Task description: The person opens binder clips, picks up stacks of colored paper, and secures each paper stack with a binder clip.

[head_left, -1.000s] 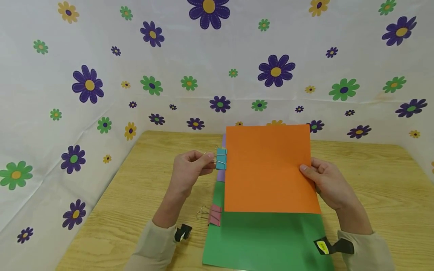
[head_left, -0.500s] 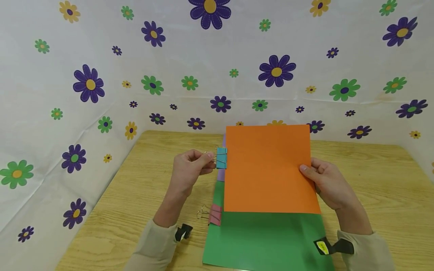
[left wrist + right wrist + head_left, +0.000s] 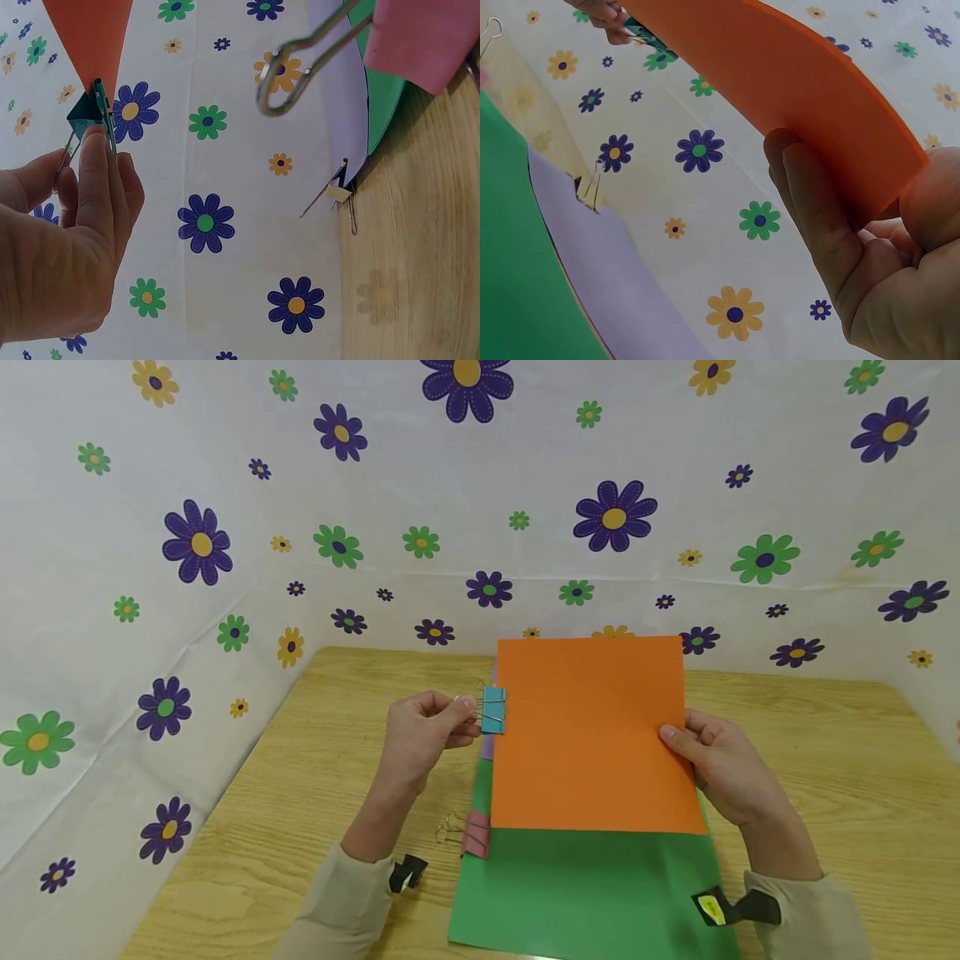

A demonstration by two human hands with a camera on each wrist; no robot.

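My left hand pinches the wire handles of a blue binder clip between thumb and fingers. The clip's body overlaps the left edge of an orange paper sheet; in the left wrist view its jaws are at the edge of the orange paper. On the right, my right hand grips the sheet's right edge, thumb on the front and fingers behind. The orange sheet is held up, tilted, above a green sheet and hides much of it.
A pink binder clip sits on the green sheet's left edge, handles outward. Beyond lies a purple sheet bearing a pale yellow binder clip. All rest on a wooden table, with a flower-patterned cloth behind.
The orange sheet has shifted slightly left and the blue binder clip slightly right, so the clip overlaps the sheet's edge more. Both hands keep their hold.
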